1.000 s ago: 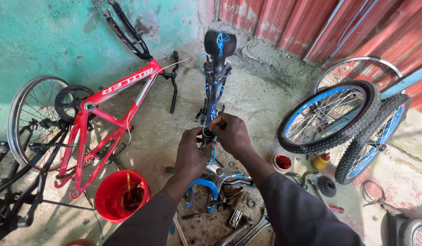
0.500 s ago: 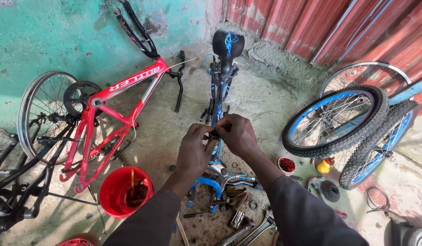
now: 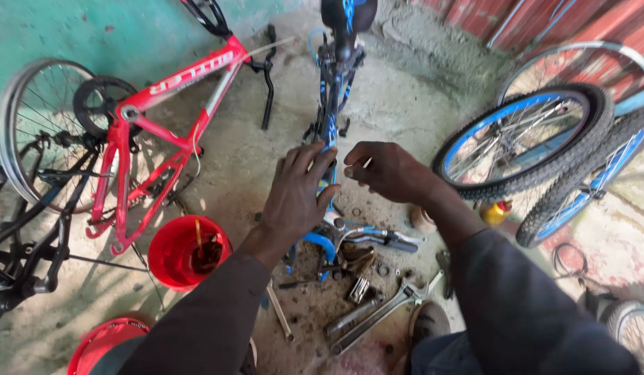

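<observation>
I see my left hand [image 3: 298, 198] now flat and clasped on the blue bike frame [image 3: 330, 118], upside down on the ground, my right hand [image 3: 388, 170] drawn off it, pinching a small part, red bucket [image 3: 170, 255] lower left, wrench [image 3: 377, 312] nearby.

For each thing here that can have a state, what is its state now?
Left hand: gripping blue bike frame.
Right hand: pinching a small part, too small to identify.
Blue bike frame: upside down, wheels off.
Red bike frame: upside down.
Red bucket: upright, open.
Blue-rimmed wheel: detached, leaning.
</observation>
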